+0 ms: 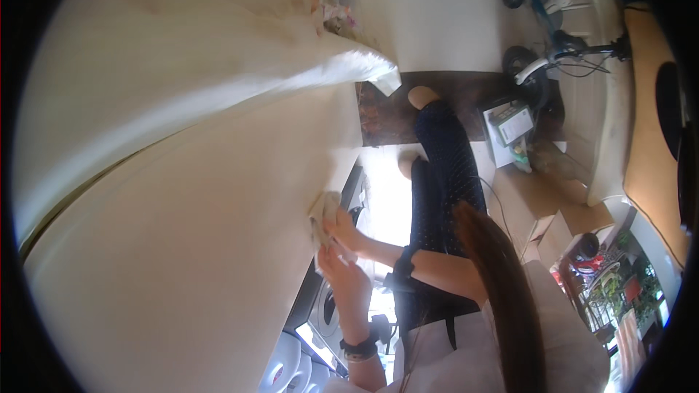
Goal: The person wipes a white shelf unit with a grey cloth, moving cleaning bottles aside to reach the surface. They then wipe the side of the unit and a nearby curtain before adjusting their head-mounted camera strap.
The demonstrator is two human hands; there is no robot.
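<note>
Both my hands are closed on a whitish cloth, folded and bunched, at the edge of a large pale panel. My right hand grips the cloth from above. Just below it, my left hand has its fingers bent around the cloth's lower part. The cloth seems to lie against the panel, though the contact is partly hidden by my fingers. A long, dark curved seam separates this panel from another pale surface. A dark band circles each wrist.
Beneath my hands is a dark-fronted appliance with a round door. At upper right stand a blue bicycle, a small box and a cardboard box. Plants sit at far right. A dark mat lies by my feet.
</note>
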